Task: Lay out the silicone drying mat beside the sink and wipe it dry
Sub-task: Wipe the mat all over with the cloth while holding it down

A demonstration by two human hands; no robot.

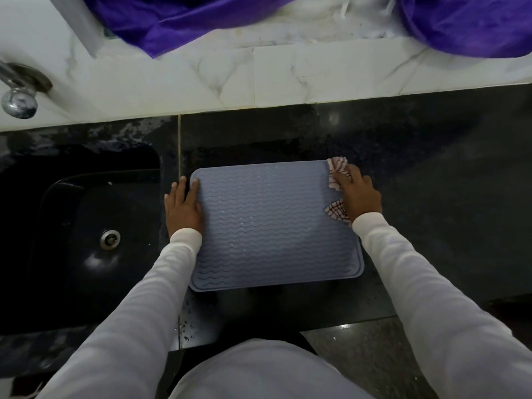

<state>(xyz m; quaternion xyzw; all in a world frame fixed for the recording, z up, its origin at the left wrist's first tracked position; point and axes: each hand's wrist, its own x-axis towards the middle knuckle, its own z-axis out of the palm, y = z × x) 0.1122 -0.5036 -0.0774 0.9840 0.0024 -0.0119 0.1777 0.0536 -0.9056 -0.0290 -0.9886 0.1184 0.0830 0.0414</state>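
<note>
Now the dark tabletop is wet in spots, so the mat, flat just right of the sink, may skate toward three o'clock if I push hard. My left hand lies open and flat on its nine o'clock edge, gripping nothing; if it lifts, the mat shifts. My right hand presses the checked cloth at two o'clock, fingers spread over it. Bunched so small, the cloth could miss grooves.
</note>
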